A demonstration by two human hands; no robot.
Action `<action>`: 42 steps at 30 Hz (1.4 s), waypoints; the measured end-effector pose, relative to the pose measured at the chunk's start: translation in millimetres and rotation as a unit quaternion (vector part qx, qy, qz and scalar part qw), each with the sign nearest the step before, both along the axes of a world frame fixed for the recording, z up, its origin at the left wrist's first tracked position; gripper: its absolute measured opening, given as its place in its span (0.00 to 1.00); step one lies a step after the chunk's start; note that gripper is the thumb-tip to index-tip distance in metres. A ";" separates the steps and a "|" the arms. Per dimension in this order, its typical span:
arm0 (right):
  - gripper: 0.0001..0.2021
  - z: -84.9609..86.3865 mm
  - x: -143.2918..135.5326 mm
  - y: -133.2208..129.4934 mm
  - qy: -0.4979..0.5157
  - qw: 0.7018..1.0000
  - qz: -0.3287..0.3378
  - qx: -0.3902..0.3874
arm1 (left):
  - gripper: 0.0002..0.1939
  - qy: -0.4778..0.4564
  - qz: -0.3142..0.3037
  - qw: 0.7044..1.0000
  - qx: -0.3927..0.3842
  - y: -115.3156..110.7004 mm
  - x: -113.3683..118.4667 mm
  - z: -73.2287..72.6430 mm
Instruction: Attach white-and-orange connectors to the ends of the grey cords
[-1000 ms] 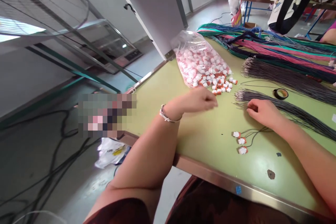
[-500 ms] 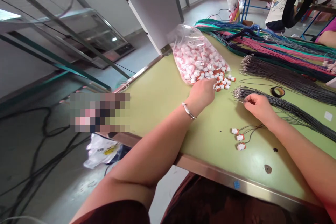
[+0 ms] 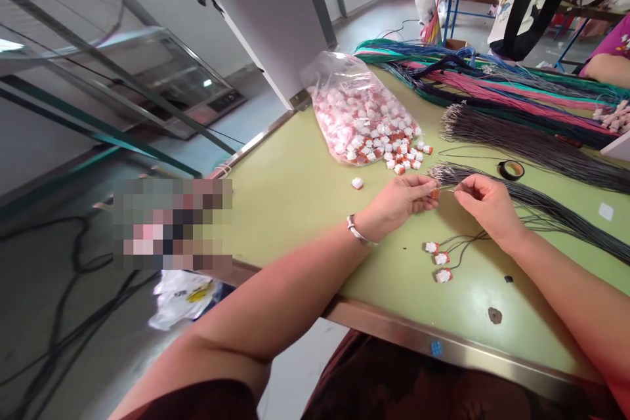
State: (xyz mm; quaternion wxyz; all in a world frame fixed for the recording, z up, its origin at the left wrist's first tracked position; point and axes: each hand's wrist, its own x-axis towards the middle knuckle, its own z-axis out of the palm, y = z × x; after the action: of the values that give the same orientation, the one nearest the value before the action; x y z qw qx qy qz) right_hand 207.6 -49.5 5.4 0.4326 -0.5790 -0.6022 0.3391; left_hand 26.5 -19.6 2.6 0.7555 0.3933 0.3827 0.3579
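My left hand (image 3: 406, 200), with a bracelet at its wrist, pinches a small orange and white connector housing (image 3: 434, 193). Facing it closely, my right hand (image 3: 485, 200) is closed on a dark wire (image 3: 450, 190) whose bare metal tip points at the housing. I cannot tell whether tip and housing touch. Just behind both hands lies a bundle of dark wires (image 3: 531, 200) with metal ends. Three connectors on wires (image 3: 443, 259) rest on the table below the hands. A clear bag (image 3: 359, 102) spills loose white and orange connectors (image 3: 401, 151), and one stray connector (image 3: 357, 184) sits apart.
A roll of black tape (image 3: 510, 170) lies right of the hands. Behind it are a second dark wire bundle (image 3: 522, 138) and long coloured cables (image 3: 472, 85). The green table (image 3: 295, 210) has a metal edge (image 3: 394, 318). Another person's arm (image 3: 608, 69) shows at far right.
My left hand has come back from the connector pile toward my right hand, now with a connector in its fingers. A single connector now lies left of the pile. The view has shifted slightly.
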 end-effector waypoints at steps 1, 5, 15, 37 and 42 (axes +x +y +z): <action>0.08 1.1 -0.2 -1.1 -0.004 1.000 0.003 -0.003 | 0.03 -0.012 -0.004 1.000 -0.017 0.2 3.1 -3.1; 0.08 1.4 -1.7 -1.9 -0.015 1.000 0.012 -0.015 | 0.07 -0.041 -0.001 0.998 -0.051 3.6 6.3 -9.5; 0.11 -1.7 -0.6 -0.5 -0.029 0.999 0.005 -0.028 | 0.05 -0.050 -0.033 0.998 -0.034 1.3 3.0 -9.1; 0.10 -9.7 8.3 4.3 -0.052 0.995 0.050 -0.070 | 0.07 0.086 -0.025 0.993 0.075 0.6 17.4 -16.7; 0.08 -8.1 12.8 5.0 0.005 0.992 0.030 -0.125 | 0.08 0.057 -0.017 0.997 0.053 2.3 14.4 -16.4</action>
State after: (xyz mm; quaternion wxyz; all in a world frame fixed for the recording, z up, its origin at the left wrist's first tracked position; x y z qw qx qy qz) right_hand 220.4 -44.4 -2.6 0.3498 -0.6079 -0.5702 0.4277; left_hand 40.8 -17.3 -13.8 0.7162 0.4591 0.3993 0.3418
